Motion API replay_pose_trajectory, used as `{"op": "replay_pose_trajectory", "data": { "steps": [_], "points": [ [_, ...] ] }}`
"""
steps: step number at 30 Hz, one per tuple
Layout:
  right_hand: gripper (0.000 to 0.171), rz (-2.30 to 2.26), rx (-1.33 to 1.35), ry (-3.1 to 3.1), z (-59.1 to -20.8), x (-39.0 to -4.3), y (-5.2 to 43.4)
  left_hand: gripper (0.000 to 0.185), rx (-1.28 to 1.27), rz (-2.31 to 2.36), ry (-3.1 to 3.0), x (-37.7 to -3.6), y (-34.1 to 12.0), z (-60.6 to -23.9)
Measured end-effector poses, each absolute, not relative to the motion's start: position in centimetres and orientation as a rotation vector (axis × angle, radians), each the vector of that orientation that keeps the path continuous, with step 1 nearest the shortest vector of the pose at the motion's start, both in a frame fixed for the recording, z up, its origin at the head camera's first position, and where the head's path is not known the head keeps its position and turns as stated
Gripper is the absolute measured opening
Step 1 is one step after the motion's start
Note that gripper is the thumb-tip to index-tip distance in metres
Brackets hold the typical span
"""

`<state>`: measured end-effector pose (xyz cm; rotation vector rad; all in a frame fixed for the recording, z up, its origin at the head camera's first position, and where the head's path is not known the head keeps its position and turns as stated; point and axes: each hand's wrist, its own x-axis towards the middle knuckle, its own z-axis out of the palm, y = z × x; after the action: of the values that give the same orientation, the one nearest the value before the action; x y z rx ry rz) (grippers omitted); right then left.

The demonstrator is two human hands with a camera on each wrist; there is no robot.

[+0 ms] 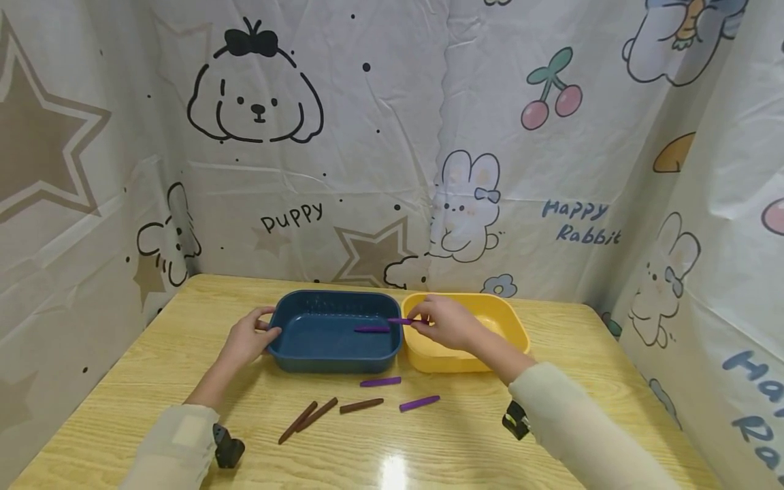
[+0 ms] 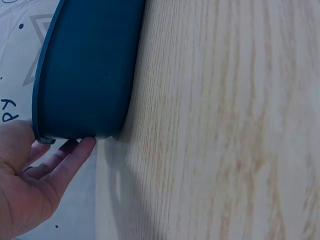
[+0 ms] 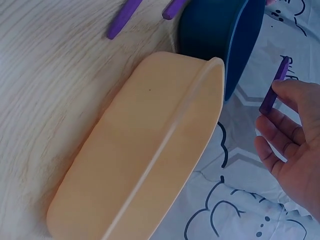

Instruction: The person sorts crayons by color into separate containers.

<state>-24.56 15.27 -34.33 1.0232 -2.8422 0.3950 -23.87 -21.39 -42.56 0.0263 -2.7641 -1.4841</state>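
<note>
My left hand [image 1: 245, 335] grips the left end of a blue plastic bin [image 1: 333, 366], thumb over the rim and fingers against the outside wall, as the left wrist view also shows. Between thumb and fingertips, my right hand [image 1: 450, 323] pinches a purple crayon [image 3: 275, 86]. It is held level above the bin's right rim, beside the yellow bin [image 1: 429, 363]. Inside the blue bin lies another purple crayon [image 1: 372, 329]. Two more purple crayons, one nearer the bin [image 1: 380, 382] and one farther right [image 1: 420, 403], lie on the table.
Three brown crayons lie in front of the blue bin: one by itself [image 1: 361, 405], and a left pair [image 1: 297, 422] touching or nearly so. The two bins stand side by side on the wooden table [image 1: 502, 429]. A printed curtain [image 1: 380, 150] hangs behind and at both sides.
</note>
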Motion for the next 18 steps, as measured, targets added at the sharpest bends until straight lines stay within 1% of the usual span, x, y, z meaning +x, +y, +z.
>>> {"op": "replay_pose_trajectory", "data": {
  "steps": [18],
  "points": [
    [0.014, 0.333, 1.078, -2.800, -34.8, -25.5, 13.0, 0.050, 0.033, -1.483, -2.769, -23.9, -21.4, -42.5]
  ]
}}
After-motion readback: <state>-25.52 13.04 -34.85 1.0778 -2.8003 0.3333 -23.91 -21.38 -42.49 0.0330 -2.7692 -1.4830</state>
